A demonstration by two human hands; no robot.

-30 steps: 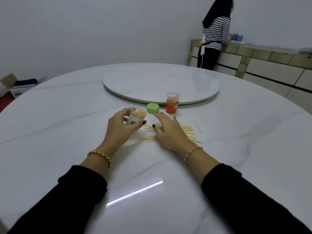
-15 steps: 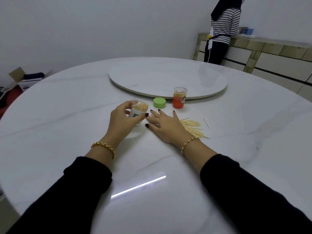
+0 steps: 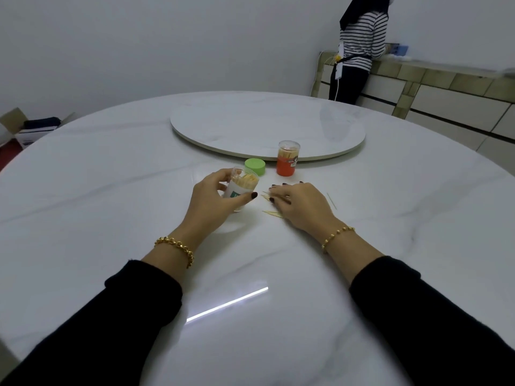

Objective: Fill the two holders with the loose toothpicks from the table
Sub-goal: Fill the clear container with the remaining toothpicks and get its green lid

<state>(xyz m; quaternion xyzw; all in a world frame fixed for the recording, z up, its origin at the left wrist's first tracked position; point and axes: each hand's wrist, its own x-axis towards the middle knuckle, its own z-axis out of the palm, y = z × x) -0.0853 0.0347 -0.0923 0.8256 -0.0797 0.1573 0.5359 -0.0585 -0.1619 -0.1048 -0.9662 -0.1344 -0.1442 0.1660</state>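
Well, the big round table [image 3: 111,190] is white marble with faint grey veins, glossy enough to throw back a bright bar of ceiling light [image 3: 227,304] near the seated person's dark sleeves. A matching turntable [image 3: 250,126] sits raised at its middle. Near the turntable's front edge stands an orange holder [image 3: 288,158] with a clear cap on, packed with picks, and just left of it a green lid [image 3: 255,166] lies on the marble. The left hand [image 3: 211,201] grasps a clear holder [image 3: 241,186], open-topped, fairly full and tipped toward the right. The right hand [image 3: 301,204] lies palm down over the loose toothpicks [image 3: 271,213], fingers bent onto them; whether any are pinched, I cannot tell. One stray toothpick [image 3: 331,201] lies apart to its right. Both wrists wear gold bracelets. Behind, the wall [image 3: 167,37] is plain white. A second person [image 3: 359,45] in a striped top stands facing a tiled counter [image 3: 446,76] at the back right, and an open cardboard box [image 3: 16,126] sits on the floor at far left.
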